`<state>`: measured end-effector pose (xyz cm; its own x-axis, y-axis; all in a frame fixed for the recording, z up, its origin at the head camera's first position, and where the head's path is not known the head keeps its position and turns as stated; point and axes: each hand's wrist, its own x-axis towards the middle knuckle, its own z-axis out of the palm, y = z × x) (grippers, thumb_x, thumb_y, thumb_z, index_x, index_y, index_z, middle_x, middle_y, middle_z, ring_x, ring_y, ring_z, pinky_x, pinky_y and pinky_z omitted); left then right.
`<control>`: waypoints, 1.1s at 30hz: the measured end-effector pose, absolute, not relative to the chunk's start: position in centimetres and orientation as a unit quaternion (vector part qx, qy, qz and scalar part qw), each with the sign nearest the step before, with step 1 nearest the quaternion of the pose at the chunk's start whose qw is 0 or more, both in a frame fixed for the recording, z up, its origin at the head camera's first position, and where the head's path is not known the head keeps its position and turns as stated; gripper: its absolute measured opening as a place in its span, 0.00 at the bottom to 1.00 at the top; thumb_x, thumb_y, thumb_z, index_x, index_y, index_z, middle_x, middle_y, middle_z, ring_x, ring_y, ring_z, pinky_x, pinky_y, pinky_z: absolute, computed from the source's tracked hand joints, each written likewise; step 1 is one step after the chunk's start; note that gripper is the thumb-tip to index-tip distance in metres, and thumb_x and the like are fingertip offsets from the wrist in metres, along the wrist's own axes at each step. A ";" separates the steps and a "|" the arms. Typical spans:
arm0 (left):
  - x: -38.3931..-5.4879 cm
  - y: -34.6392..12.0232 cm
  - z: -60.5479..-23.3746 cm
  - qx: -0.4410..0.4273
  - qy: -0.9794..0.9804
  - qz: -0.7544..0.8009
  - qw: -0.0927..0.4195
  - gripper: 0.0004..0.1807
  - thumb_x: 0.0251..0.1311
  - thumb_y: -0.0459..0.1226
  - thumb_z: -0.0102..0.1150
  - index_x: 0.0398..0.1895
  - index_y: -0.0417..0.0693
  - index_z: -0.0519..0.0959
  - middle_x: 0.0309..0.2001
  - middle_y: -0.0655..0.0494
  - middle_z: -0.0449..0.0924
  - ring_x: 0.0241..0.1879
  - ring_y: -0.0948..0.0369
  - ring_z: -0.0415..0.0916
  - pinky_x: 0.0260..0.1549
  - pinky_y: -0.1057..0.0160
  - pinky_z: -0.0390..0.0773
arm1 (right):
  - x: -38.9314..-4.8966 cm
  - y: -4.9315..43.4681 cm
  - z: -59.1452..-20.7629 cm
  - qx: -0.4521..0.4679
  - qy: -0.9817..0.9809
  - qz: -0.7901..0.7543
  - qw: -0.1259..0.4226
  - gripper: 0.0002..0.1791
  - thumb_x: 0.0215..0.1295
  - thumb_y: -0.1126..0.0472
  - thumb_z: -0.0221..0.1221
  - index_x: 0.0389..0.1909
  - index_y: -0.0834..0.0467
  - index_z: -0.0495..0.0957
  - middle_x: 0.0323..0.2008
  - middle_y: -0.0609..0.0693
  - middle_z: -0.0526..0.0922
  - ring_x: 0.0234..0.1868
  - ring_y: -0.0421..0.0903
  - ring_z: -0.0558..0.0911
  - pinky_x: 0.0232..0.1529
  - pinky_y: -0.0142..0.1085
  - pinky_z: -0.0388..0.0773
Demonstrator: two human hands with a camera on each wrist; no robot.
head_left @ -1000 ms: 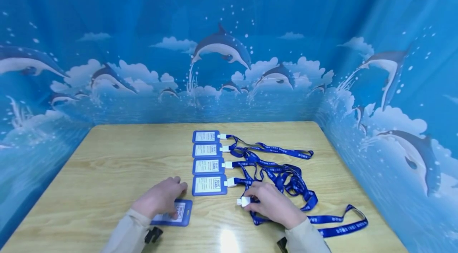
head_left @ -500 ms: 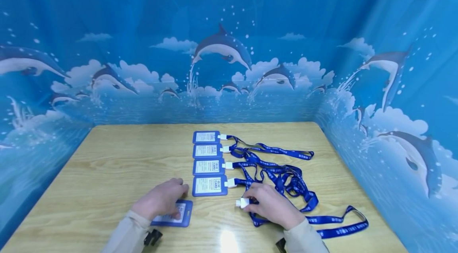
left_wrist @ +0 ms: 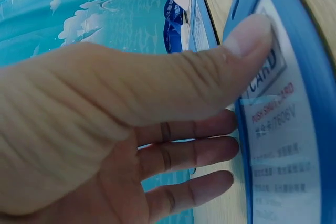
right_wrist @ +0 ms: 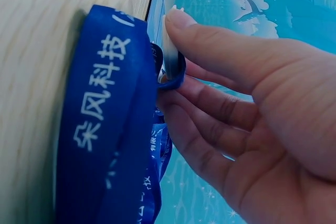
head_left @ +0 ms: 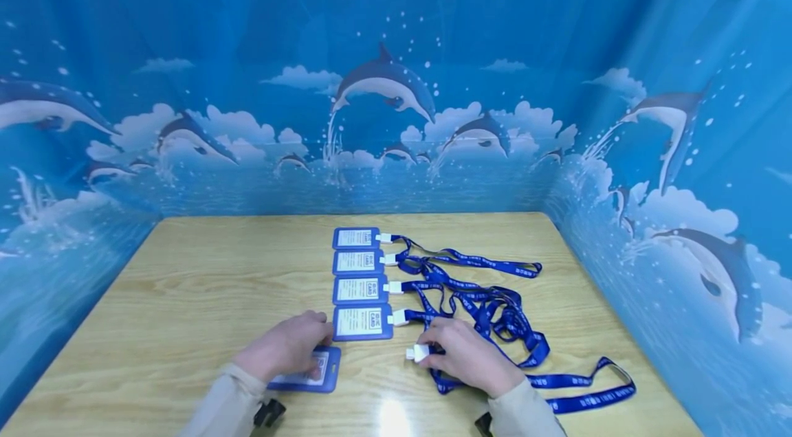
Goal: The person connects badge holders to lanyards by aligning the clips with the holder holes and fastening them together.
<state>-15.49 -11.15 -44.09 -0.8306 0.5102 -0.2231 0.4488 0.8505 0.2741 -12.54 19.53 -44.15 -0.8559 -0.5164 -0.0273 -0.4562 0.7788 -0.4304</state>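
Near the front of the table my left hand [head_left: 281, 349] has its thumb pressed on the face of a blue badge holder [head_left: 330, 376] with a printed white card in it. In the left wrist view the other fingers reach out past that holder's [left_wrist: 286, 145] edge, loosely extended. A slot shows at the holder's right end. To the right, my right hand [head_left: 468, 353] pinches the white clip [head_left: 418, 353] of a blue lanyard between thumb and fingers. The right wrist view shows the printed lanyard strap [right_wrist: 100, 124] beside the fingers. A gap separates clip and holder.
Several blue badge holders [head_left: 361, 338] lie in a column at mid-table, each with a white clip. Their blue straps [head_left: 513, 317] tangle to the right. A looped strap [head_left: 588, 399] lies at front right on the wooden table [head_left: 204, 272]. A dolphin-print curtain [head_left: 247, 31] stands behind.
My left hand and the badge holder under its thumb have shifted slightly right. The white clip in my right hand has moved a little left.
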 end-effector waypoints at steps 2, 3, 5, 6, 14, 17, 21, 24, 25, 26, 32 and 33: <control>-15.6 -10.9 -44.2 0.256 0.949 0.105 0.149 0.21 0.34 0.39 0.83 0.33 0.53 0.81 0.33 0.64 0.73 0.35 0.64 0.72 0.42 0.58 0.82 | -12.6 19.6 -44.2 -0.259 0.941 -0.207 0.072 0.15 0.57 0.53 0.72 0.43 0.53 0.88 0.38 0.40 0.83 0.36 0.34 0.80 0.37 0.27 0.81; -15.6 -10.7 -44.2 0.258 0.949 0.105 0.149 0.21 0.35 0.38 0.83 0.33 0.54 0.81 0.33 0.64 0.73 0.35 0.64 0.72 0.42 0.58 0.82 | -12.6 19.6 -44.2 -0.259 0.941 -0.206 0.072 0.15 0.57 0.53 0.72 0.43 0.53 0.88 0.38 0.40 0.83 0.37 0.34 0.80 0.38 0.27 0.81; -15.6 -10.6 -44.2 0.263 0.948 0.105 0.146 0.21 0.34 0.38 0.83 0.33 0.53 0.80 0.33 0.64 0.74 0.34 0.64 0.72 0.41 0.58 0.82 | -12.6 19.6 -44.3 -0.261 0.941 -0.206 0.071 0.15 0.57 0.53 0.72 0.43 0.53 0.88 0.38 0.40 0.83 0.37 0.34 0.80 0.38 0.28 0.82; -15.5 -10.5 -44.2 0.266 0.947 0.105 0.143 0.21 0.34 0.38 0.83 0.33 0.53 0.80 0.33 0.64 0.74 0.34 0.64 0.73 0.41 0.59 0.82 | -12.7 19.6 -44.3 -0.261 0.940 -0.207 0.070 0.15 0.56 0.53 0.72 0.43 0.53 0.88 0.38 0.40 0.84 0.37 0.34 0.81 0.39 0.28 0.82; -15.5 -10.1 -44.3 0.286 0.944 0.100 0.132 0.22 0.34 0.39 0.83 0.34 0.51 0.81 0.34 0.64 0.75 0.33 0.65 0.73 0.40 0.60 0.83 | -12.7 19.5 -44.5 -0.265 0.940 -0.202 0.069 0.15 0.56 0.53 0.73 0.43 0.53 0.88 0.38 0.40 0.84 0.37 0.33 0.80 0.39 0.27 0.82; -15.4 -9.9 -44.3 0.285 0.944 0.097 0.134 0.22 0.35 0.40 0.82 0.35 0.51 0.82 0.34 0.63 0.76 0.34 0.65 0.74 0.40 0.59 0.83 | -12.7 19.4 -44.5 -0.260 0.942 -0.197 0.074 0.15 0.56 0.52 0.73 0.44 0.52 0.87 0.38 0.39 0.83 0.37 0.32 0.79 0.39 0.28 0.82; -15.4 -9.7 -44.3 0.288 0.945 0.088 0.128 0.21 0.35 0.40 0.82 0.36 0.50 0.82 0.34 0.63 0.76 0.34 0.64 0.74 0.40 0.59 0.83 | -12.7 19.3 -44.6 -0.252 0.945 -0.192 0.081 0.16 0.56 0.51 0.72 0.44 0.52 0.87 0.38 0.39 0.84 0.38 0.32 0.79 0.41 0.29 0.83; -15.3 -9.7 -44.5 0.295 0.944 0.085 0.119 0.21 0.36 0.40 0.82 0.35 0.50 0.82 0.34 0.63 0.76 0.33 0.64 0.74 0.39 0.60 0.83 | -12.7 19.2 -44.6 -0.250 0.946 -0.191 0.083 0.16 0.56 0.51 0.72 0.44 0.51 0.87 0.38 0.38 0.83 0.37 0.32 0.79 0.40 0.29 0.82; -15.3 -9.8 -44.5 0.298 0.944 0.084 0.115 0.21 0.36 0.40 0.82 0.36 0.50 0.82 0.34 0.62 0.76 0.33 0.64 0.74 0.39 0.60 0.83 | -12.7 19.2 -44.6 -0.250 0.946 -0.191 0.083 0.16 0.56 0.51 0.72 0.44 0.51 0.87 0.37 0.37 0.83 0.37 0.31 0.79 0.40 0.28 0.82; -15.3 -9.8 -44.6 0.301 0.943 0.082 0.112 0.21 0.36 0.41 0.82 0.36 0.50 0.83 0.34 0.62 0.76 0.33 0.64 0.74 0.39 0.60 0.83 | -12.7 19.2 -44.6 -0.251 0.945 -0.191 0.083 0.16 0.56 0.51 0.72 0.44 0.51 0.87 0.37 0.37 0.83 0.37 0.31 0.79 0.39 0.28 0.82; -15.4 -9.5 -44.5 0.313 0.939 0.079 0.119 0.22 0.39 0.43 0.81 0.40 0.52 0.83 0.36 0.63 0.78 0.33 0.66 0.75 0.39 0.62 0.83 | -12.7 19.0 -44.5 -0.251 0.946 -0.187 0.081 0.16 0.56 0.51 0.73 0.44 0.51 0.87 0.38 0.37 0.83 0.37 0.32 0.79 0.40 0.29 0.82; -15.4 -9.4 -44.5 0.316 0.938 0.080 0.121 0.22 0.39 0.44 0.81 0.41 0.52 0.83 0.35 0.63 0.77 0.33 0.67 0.74 0.38 0.63 0.83 | -12.7 19.0 -44.4 -0.251 0.946 -0.187 0.082 0.16 0.56 0.51 0.73 0.44 0.51 0.87 0.38 0.37 0.83 0.37 0.32 0.79 0.41 0.29 0.82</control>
